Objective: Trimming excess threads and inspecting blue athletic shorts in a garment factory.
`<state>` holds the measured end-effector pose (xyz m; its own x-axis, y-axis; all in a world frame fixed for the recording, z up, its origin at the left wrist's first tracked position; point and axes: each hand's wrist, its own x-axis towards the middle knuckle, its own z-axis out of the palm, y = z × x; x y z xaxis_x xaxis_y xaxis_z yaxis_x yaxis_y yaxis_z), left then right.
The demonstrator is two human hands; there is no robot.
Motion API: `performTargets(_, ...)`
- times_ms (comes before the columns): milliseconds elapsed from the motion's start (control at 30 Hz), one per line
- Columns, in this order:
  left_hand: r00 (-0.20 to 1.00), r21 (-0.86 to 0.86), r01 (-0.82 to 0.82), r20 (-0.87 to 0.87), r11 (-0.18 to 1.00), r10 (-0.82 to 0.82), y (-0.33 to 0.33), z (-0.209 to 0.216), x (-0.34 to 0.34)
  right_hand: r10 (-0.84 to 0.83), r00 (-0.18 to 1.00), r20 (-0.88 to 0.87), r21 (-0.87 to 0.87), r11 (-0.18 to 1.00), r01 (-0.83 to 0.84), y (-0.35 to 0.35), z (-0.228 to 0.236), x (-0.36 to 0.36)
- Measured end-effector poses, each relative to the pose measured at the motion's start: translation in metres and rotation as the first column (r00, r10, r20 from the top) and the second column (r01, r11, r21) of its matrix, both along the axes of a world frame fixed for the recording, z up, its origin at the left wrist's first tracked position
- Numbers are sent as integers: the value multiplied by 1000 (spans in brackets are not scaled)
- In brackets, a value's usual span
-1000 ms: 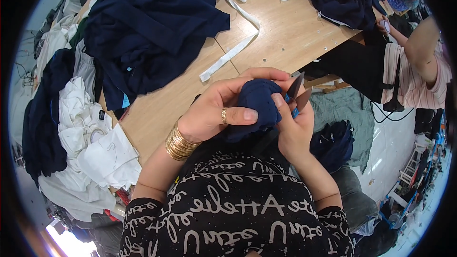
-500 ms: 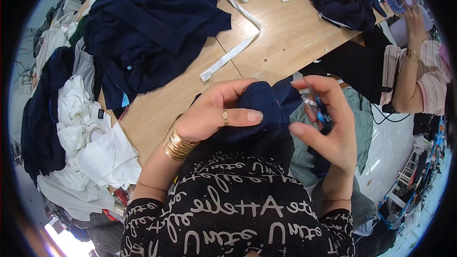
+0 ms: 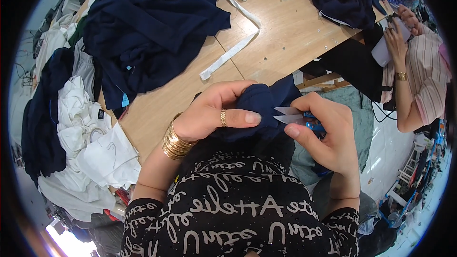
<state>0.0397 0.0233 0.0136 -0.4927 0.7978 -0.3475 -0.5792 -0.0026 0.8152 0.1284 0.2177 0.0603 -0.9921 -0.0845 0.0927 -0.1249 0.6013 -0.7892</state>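
Note:
My left hand (image 3: 214, 109) pinches a piece of navy fabric (image 3: 259, 100) in front of my chest, thumb on top and fingers behind. A stitched seam edge shows on the cloth beside the thumb. In my right hand (image 3: 331, 126) are small blue-handled thread snips (image 3: 289, 115). Their two pointed blades stand apart and point left, with the tips at the fabric just right of my left thumb. Whether any thread lies between the blades is too small to tell. The lower part of the fabric hangs down against my dark printed top.
A large navy garment pile (image 3: 152, 24) covers the wooden table's (image 3: 257, 62) left side. White tape (image 3: 233, 57) trails from a tangled heap at the back. White garments (image 3: 90, 133) lie at left. On the right, a co-worker's hand (image 3: 395, 40) is by a pale flat object (image 3: 381, 52).
My right hand has turned, bringing the snips' blades to point left at the fabric. My left hand stays nearly still. The co-worker's arms have come lower, with the pale object now more in view.

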Motion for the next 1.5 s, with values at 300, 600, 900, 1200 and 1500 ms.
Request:
performTargets(300,1000,9,26,-9,1000,-26,0,3,-2,44,999,-7,11,999,-44,3,3,-3)
performTargets(600,993,124,110,-63,986,-103,-7,-5,-9,70,996,47,23,997,-71,3,6,-5)
performTargets(900,986,73,124,-122,990,-114,-7,-6,-10,67,997,-45,57,996,-64,3,-1,-3)
performTargets(1200,992,120,116,-61,986,-109,-8,-5,-10,23,1000,-2,-20,1000,-23,3,-6,-4)
performTargets(1500,993,110,106,-67,988,-99,-9,-5,-9,13,1000,-8,-50,999,-14,3,-6,-6)
